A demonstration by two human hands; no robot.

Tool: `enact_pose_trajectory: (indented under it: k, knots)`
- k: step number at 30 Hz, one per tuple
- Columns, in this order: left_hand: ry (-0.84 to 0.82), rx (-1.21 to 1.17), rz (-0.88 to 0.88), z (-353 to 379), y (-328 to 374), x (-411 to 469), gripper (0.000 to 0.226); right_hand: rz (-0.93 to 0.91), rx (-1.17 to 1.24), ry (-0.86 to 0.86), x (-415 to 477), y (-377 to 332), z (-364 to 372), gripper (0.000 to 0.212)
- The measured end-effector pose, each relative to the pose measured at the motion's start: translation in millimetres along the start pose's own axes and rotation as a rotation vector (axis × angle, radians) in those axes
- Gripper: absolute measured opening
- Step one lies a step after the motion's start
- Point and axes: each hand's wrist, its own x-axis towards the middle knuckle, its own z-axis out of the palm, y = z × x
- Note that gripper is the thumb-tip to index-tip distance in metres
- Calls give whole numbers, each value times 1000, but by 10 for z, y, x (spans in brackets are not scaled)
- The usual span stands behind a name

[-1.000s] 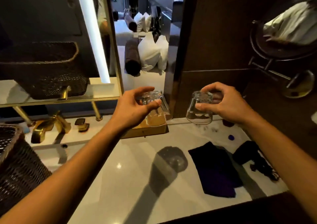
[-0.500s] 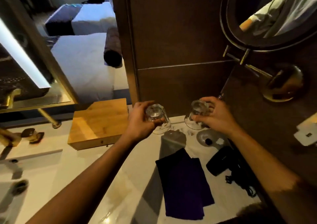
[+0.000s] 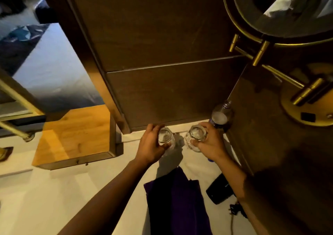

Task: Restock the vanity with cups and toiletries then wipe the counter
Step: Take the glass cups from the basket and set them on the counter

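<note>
My left hand (image 3: 150,144) grips a clear glass cup (image 3: 166,138) turned base-up, low over the white counter (image 3: 75,189) near the back wall. Beside it, my right hand (image 3: 210,143) holds a second clear glass cup (image 3: 195,137), also base-up, at the counter's back right corner. Whether either rim touches the counter I cannot tell. A dark purple cloth (image 3: 177,204) lies folded on the counter in front of the cups.
A wooden box (image 3: 75,135) sits on the counter to the left. A water bottle (image 3: 220,115) stands in the back right corner behind my right hand. A black hair dryer (image 3: 219,191) with its cord lies at the right. A round brass-armed mirror (image 3: 270,42) juts out overhead.
Both hands have carried the cups down and back toward the counter's rear corner. My view has swung right and downward, away from the sink and basket.
</note>
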Motion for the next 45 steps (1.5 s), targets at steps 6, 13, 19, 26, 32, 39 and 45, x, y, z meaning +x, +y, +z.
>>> enact_pose_trajectory:
  k: [6, 13, 19, 26, 32, 39, 45]
  knots:
    - [-68, 80, 12, 269, -81, 159, 74, 36, -32, 16, 218, 198, 182, 61]
    - [-75, 119, -24, 427, -165, 201, 75, 27, -80, 7, 338, 330, 328, 61]
    - [-48, 95, -40, 446, -252, 219, 76, 34, -136, 25, 303, 445, 385, 62]
    - [-10, 91, -28, 496, -255, 255, 73, 40, -162, 46, 369, 422, 436, 63]
    - [43, 46, -62, 537, -219, 280, 71, 47, -167, 42, 417, 426, 471, 65]
    - [33, 42, -42, 540, -265, 300, 72, 63, -158, 36, 408, 443, 484, 67]
    - [-1, 48, -69, 505, -226, 286, 74, 85, -161, 29, 343, 363, 470, 68]
